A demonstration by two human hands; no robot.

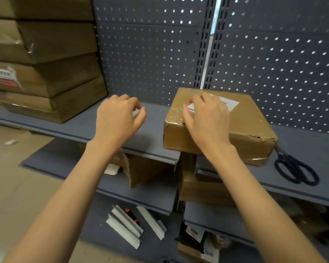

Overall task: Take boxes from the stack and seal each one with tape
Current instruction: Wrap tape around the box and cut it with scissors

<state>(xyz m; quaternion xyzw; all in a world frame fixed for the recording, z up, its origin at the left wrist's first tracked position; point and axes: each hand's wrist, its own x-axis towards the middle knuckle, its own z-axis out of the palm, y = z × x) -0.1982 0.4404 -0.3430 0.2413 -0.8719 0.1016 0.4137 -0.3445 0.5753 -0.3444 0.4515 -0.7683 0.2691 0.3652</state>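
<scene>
Boxes (46,59) wait in a stack at the left end of the grey shelf (80,128), at least 4 high as far as the view shows, so most of the job looks to be ahead. 1 cardboard box (245,126) has been set apart to the right of the stack, resting on the shelf in front of the pegboard back panel (273,54), its near edge overhanging the shelf lip a little. Glossy clear tape already shows along its near left corner and top, though whether the seam is fully closed cannot be told, because the right hand (205,118) covers it. That hand lies palm down on the box top with its fingers (195,101) bent and their tips touching the white label (229,102) and the tape; whether they pinch a tape end or only press cannot be made out. The left hand (118,116) hovers over the shelf between stack and box, its fingers curled round a small white-and-green object (137,112), probably the tape roll, mostly hidden by the hand. Black scissors (296,168) lie on the shelf just right of the box, likely needed for cutting once the strip is laid.
</scene>
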